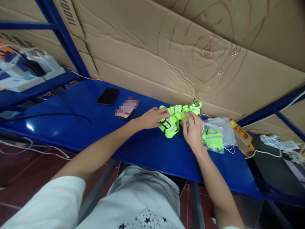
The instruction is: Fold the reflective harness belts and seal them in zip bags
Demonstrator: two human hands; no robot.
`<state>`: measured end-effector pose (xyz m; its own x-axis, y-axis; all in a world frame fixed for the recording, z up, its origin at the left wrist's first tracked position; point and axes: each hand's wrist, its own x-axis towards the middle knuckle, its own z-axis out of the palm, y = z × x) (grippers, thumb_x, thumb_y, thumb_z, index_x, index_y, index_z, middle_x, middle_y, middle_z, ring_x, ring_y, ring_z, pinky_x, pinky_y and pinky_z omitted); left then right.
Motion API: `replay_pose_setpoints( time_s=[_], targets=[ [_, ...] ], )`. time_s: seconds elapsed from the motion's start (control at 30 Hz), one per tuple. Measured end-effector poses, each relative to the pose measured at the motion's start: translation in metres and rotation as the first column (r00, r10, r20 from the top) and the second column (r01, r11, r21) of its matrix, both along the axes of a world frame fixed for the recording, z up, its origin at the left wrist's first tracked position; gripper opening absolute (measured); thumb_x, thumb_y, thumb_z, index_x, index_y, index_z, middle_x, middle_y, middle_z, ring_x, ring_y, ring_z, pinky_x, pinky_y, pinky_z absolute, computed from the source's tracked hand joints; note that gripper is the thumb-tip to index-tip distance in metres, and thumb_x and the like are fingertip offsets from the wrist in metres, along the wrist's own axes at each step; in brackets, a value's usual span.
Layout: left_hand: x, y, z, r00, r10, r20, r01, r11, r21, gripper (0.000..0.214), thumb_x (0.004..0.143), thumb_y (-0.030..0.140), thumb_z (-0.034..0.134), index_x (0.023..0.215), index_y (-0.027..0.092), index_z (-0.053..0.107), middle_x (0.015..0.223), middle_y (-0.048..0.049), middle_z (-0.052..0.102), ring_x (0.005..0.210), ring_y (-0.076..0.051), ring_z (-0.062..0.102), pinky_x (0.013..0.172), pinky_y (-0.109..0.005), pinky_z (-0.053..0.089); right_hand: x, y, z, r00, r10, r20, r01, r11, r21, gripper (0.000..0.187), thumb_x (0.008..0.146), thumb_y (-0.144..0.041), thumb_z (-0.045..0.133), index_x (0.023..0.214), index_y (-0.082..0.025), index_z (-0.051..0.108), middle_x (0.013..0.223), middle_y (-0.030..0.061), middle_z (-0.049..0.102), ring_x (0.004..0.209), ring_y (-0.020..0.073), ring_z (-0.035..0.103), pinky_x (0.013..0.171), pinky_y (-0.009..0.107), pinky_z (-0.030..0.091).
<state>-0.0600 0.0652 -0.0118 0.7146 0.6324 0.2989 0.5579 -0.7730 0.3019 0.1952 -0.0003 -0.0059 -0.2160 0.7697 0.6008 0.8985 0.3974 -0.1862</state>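
Observation:
A tangled heap of neon yellow-green reflective straps (175, 128) with silver-grey stripes and a black buckle lies on the blue table near the cardboard wall. My left hand (154, 117) is at the heap's left side, its fingers closed on the strap next to the buckle. From the right, my right hand (194, 132) reaches into the same heap. Its fingers are bent over the webbing and the thumb is on the near side; the fingertips are partly hidden. Just right of that hand lies a clear plastic bag (213, 138) with more yellow-green strap inside.
A black phone (108, 96) and a second phone (128, 109) with a lit, blurred screen lie to the left. A brown box (243, 138) and a white cable (267, 153) are on the right. Cardboard (143, 47) stands behind the blue table (95, 127).

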Motion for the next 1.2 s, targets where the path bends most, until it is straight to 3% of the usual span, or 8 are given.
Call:
replay_pose_setpoints(
  time_s=[0.17, 0.33, 0.43, 0.57, 0.67, 0.73, 1.0, 1.2],
  targets=[
    [0.006, -0.005, -0.005, 0.977, -0.097, 0.189, 0.014, 0.918, 0.397, 0.024, 0.094, 0.014, 0.056, 0.111, 0.026, 0.069, 0.124, -0.009, 0.068, 0.118, -0.026, 0.063, 0.112, -0.049, 0.046, -0.01, -0.001, -0.009, 0.936, 0.27, -0.226, -0.287, 0.957, -0.048, 0.059, 0.105, -0.048, 0.053, 0.155, -0.019, 0.042, 0.149, 0.0187, 0.056, 0.14, 0.0318, 0.053, 0.117, 0.054, 0.045],
    [0.019, -0.01, -0.018, 0.879, -0.07, 0.471, -0.061, 0.965, 0.257, 0.023, 0.096, 0.04, 0.066, 0.114, 0.027, 0.067, 0.125, -0.0093, 0.069, 0.127, -0.028, 0.062, 0.111, -0.049, 0.051, 0.0, 0.007, -0.011, 0.862, 0.299, -0.409, -0.399, 0.898, -0.185, 0.105, 0.08, -0.062, 0.082, 0.162, -0.023, 0.03, 0.159, 0.0186, 0.049, 0.147, 0.0365, 0.048, 0.121, 0.058, 0.041],
    [0.023, -0.01, -0.019, 0.851, -0.087, 0.519, -0.061, 0.963, 0.262, 0.045, 0.09, 0.037, 0.075, 0.13, 0.026, 0.06, 0.153, -0.0168, 0.049, 0.141, -0.032, 0.053, 0.118, -0.054, 0.045, 0.007, 0.013, -0.013, 0.793, 0.319, -0.519, -0.482, 0.85, -0.214, 0.082, 0.079, -0.056, 0.082, 0.147, -0.022, 0.051, 0.131, 0.0131, 0.07, 0.119, 0.0312, 0.069, 0.103, 0.049, 0.057],
    [0.016, -0.004, -0.015, 0.847, -0.158, 0.507, 0.193, 0.981, -0.016, 0.111, 0.078, 0.041, 0.088, 0.165, 0.028, 0.02, 0.167, -0.0234, 0.029, 0.157, -0.036, 0.035, 0.121, -0.058, 0.041, 0.012, 0.02, -0.014, 0.839, 0.25, -0.484, -0.297, 0.955, -0.023, 0.046, 0.087, -0.056, 0.073, 0.115, -0.02, 0.066, 0.108, 0.0106, 0.076, 0.095, 0.029, 0.071, 0.09, 0.048, 0.059],
    [0.016, -0.003, -0.017, 0.831, -0.219, 0.511, 0.445, 0.813, -0.376, 0.137, 0.068, 0.055, 0.092, 0.168, 0.035, 0.001, 0.171, -0.0218, 0.026, 0.158, -0.036, 0.035, 0.115, -0.057, 0.049, 0.011, 0.018, -0.011, 0.863, 0.262, -0.431, -0.281, 0.959, 0.019, 0.036, 0.094, -0.053, 0.065, 0.109, -0.02, 0.066, 0.105, 0.0113, 0.074, 0.093, 0.0288, 0.069, 0.086, 0.047, 0.058],
    [0.022, -0.006, -0.021, 0.81, -0.149, 0.568, 0.465, 0.753, -0.466, 0.121, 0.077, 0.058, 0.085, 0.167, 0.035, 0.007, 0.169, -0.0213, 0.03, 0.155, -0.033, 0.041, 0.111, -0.054, 0.052, 0.007, 0.012, -0.008, 0.88, 0.3, -0.369, -0.311, 0.95, 0.031, 0.031, 0.096, -0.05, 0.064, 0.108, -0.021, 0.067, 0.107, 0.0114, 0.072, 0.099, 0.0294, 0.069, 0.087, 0.046, 0.058],
    [0.01, -0.008, -0.012, 0.903, -0.042, 0.427, 0.222, 0.898, -0.379, 0.055, 0.082, 0.023, 0.074, 0.135, 0.02, 0.059, 0.143, -0.0145, 0.061, 0.136, -0.032, 0.059, 0.117, -0.05, 0.046, 0.002, 0.004, -0.005, 0.911, 0.379, -0.163, -0.383, 0.924, 0.003, 0.043, 0.102, -0.032, 0.055, 0.144, -0.023, 0.057, 0.141, 0.0171, 0.055, 0.136, 0.033, 0.053, 0.114, 0.052, 0.046],
    [-0.014, 0.009, -0.011, 0.999, -0.046, 0.021, 0.05, 0.963, -0.265, 0.029, 0.08, 0.012, 0.064, 0.107, 0.018, 0.071, 0.116, -0.011, 0.075, 0.115, -0.032, 0.071, 0.099, -0.04, 0.056, 0.012, 0.009, -0.002, 0.944, 0.207, -0.257, -0.213, 0.977, 0.005, 0.018, 0.101, -0.03, 0.055, 0.111, -0.022, 0.068, 0.092, 0.0067, 0.067, 0.084, 0.0235, 0.066, 0.082, 0.04, 0.054]
  ],
)
